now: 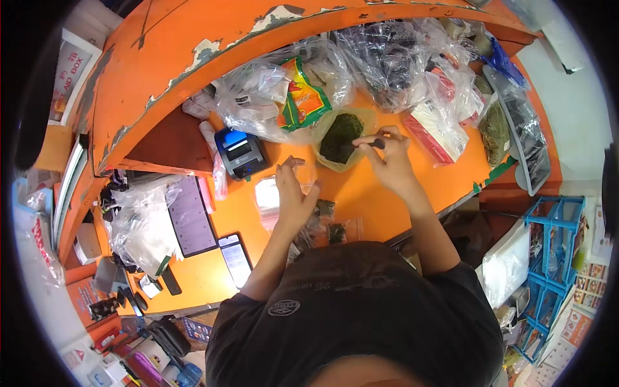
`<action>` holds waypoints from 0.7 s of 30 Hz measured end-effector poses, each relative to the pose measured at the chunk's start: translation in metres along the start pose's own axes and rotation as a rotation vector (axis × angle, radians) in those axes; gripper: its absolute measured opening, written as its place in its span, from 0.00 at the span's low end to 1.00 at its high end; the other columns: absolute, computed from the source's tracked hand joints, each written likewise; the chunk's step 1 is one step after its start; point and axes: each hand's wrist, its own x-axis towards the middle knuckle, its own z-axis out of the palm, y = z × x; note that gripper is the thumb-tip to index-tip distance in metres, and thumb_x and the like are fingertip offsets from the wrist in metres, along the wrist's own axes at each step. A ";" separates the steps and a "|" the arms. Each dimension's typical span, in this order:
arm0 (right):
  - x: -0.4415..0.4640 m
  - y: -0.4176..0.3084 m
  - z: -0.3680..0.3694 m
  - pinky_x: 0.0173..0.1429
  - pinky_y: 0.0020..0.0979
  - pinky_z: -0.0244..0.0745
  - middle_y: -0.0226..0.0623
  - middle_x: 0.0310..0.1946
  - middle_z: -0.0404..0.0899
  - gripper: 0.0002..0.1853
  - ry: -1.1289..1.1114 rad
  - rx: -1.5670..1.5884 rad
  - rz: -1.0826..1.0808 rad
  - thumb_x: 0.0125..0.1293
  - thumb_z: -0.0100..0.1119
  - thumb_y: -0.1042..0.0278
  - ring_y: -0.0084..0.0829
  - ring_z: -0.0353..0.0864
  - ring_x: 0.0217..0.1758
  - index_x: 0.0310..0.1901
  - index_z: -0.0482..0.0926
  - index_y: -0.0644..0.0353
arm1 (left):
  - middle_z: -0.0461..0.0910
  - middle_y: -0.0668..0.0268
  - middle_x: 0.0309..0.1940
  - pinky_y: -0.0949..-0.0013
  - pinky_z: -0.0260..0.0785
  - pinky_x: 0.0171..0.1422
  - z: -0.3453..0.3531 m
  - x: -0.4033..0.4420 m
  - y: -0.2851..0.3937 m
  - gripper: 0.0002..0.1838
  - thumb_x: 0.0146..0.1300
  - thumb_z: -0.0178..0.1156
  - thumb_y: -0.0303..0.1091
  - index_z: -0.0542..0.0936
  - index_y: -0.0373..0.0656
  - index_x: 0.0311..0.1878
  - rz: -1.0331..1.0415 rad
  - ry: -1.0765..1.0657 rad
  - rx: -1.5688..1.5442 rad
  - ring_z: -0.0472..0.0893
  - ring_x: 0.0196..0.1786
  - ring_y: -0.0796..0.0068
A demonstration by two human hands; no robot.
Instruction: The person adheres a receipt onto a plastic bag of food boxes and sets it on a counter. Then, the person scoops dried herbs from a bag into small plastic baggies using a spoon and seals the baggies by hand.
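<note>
My right hand (pixel 392 160) is closed around a short dark handle (pixel 378 143), probably a spoon's; its other end I cannot make out. It is at the right rim of an open plastic bag (pixel 335 166) that holds dried, dark green crumbled leaves (pixel 340 137). Left of that bag, my left hand (pixel 293 200) has fingers and thumb on a small clear plastic bag (pixel 305 173), whose outline is faint. Under and beside this hand lies a stack of clear bags (pixel 266 193). Small filled packets (pixel 322 216) lie close to my body.
A label printer (pixel 241 153) stands at the left, with a tablet (pixel 192 216) and a phone (pixel 235 259) nearer. Bulky plastic bags (pixel 258 97), a green-yellow packet (pixel 303 95) and a red-white box (pixel 435 134) line the back beneath an orange shelf edge (pixel 219 51). Blue racks (pixel 548 271) stand right.
</note>
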 end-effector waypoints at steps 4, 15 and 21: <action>-0.002 0.007 0.006 0.60 0.39 0.56 0.37 0.37 0.75 0.06 -0.017 0.057 -0.014 0.65 0.61 0.66 0.33 0.70 0.50 0.41 0.86 0.50 | 0.67 0.53 0.52 0.55 0.52 0.68 -0.002 0.000 0.006 0.28 0.56 0.63 0.32 0.64 0.35 0.57 -0.001 0.010 0.010 0.65 0.61 0.56; -0.005 0.025 0.016 0.56 0.33 0.71 0.41 0.37 0.85 0.09 -0.005 0.506 0.189 0.69 0.56 0.70 0.31 0.82 0.43 0.42 0.84 0.63 | 0.67 0.52 0.54 0.48 0.43 0.73 -0.007 -0.002 0.009 0.27 0.58 0.63 0.34 0.63 0.35 0.57 -0.018 0.004 -0.026 0.64 0.62 0.51; -0.005 0.035 0.008 0.53 0.27 0.68 0.34 0.38 0.86 0.11 0.052 0.648 0.269 0.72 0.51 0.67 0.21 0.78 0.43 0.43 0.84 0.61 | 0.67 0.51 0.54 0.50 0.46 0.73 -0.015 0.000 0.014 0.28 0.57 0.63 0.33 0.63 0.34 0.57 -0.022 0.045 -0.092 0.64 0.62 0.51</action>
